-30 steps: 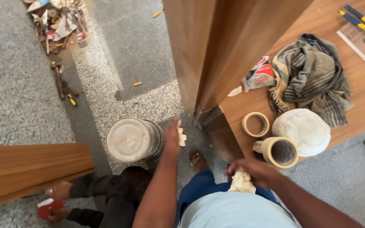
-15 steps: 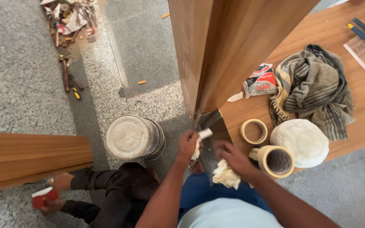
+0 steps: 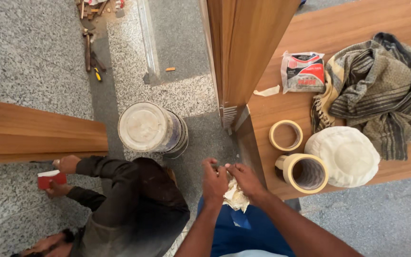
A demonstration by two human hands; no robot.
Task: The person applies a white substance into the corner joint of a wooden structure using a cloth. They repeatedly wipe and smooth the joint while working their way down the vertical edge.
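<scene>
Lower centre of frame: left hand (image 3: 213, 182) and right hand (image 3: 244, 179) pinch crumpled cream rag (image 3: 235, 197) together; soft, light, pliable; best gripped by bunched middle

Both bare forearms reach forward and converge in front of the body. The left hand (image 3: 214, 182) and right hand (image 3: 244, 178) meet, fingers (image 3: 228, 167) curled inward, fingertips touching.

I am looking down at an interior fit-out site, a carpentry job in progress: tall wood-veneer panels (image 3: 243, 47) stand on a speckled granite floor (image 3: 24, 52), tape rolls (image 3: 305, 172) lie on the wooden counter (image 3: 357, 19), and hand tools (image 3: 91, 52) sit scattered far left beside a paint bucket (image 3: 151, 128).
</scene>
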